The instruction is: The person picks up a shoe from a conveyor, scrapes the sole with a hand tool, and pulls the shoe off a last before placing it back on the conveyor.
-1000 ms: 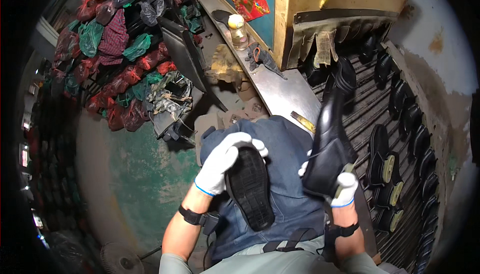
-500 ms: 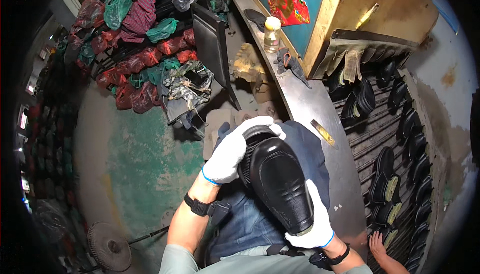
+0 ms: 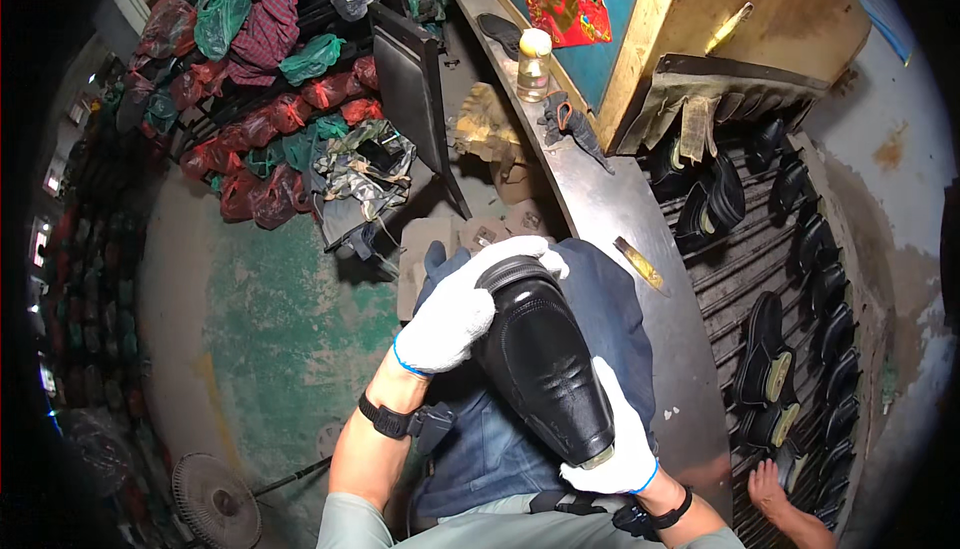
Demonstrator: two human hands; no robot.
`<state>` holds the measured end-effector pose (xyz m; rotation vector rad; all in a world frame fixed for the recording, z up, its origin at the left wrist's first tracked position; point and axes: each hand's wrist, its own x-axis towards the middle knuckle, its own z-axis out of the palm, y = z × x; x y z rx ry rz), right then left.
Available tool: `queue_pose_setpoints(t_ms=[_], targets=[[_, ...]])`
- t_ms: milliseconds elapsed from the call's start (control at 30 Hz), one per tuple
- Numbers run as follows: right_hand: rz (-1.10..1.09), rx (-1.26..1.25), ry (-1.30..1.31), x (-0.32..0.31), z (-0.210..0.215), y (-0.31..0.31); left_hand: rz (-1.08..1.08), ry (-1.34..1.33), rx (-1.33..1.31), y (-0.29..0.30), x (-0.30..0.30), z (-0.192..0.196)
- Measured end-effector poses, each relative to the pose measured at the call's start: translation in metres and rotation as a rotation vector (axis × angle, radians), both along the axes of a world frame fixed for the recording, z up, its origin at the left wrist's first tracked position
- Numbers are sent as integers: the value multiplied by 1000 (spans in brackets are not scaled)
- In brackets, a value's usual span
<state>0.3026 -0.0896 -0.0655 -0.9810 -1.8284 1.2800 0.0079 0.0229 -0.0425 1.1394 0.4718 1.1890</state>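
Note:
A black leather shoe upper (image 3: 548,369) stretched over a last lies across my lap in the head view, toe pointing away. Round its toe runs a ribbed black sole edge (image 3: 512,271). My left hand (image 3: 452,311), in a white glove, is closed on the toe end, fingers curled over the sole and thumb at its near side. Around the heel end wraps my right hand (image 3: 622,441), also gloved, with a bit of the pale last showing beside its fingers. The underside of the shoe is hidden.
Right of me runs a metal bench (image 3: 625,204) with a yellow-handled knife-like tool (image 3: 638,265) and a jar (image 3: 533,74). Beyond it, black shoes (image 3: 762,349) stand on a rod rack, near another person's hand (image 3: 768,489). A fan (image 3: 215,501) stands lower left.
The sole edge, which stood off from the toe, now sits close against it. My left hand has shifted with it, and the shoe has turned slightly.

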Motion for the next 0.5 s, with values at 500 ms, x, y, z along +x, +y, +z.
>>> queue_pose_setpoints(t_ms=[500], targets=[[-47, -35, 233, -26, -37, 31, -75, 67, -185, 5, -7, 31]])
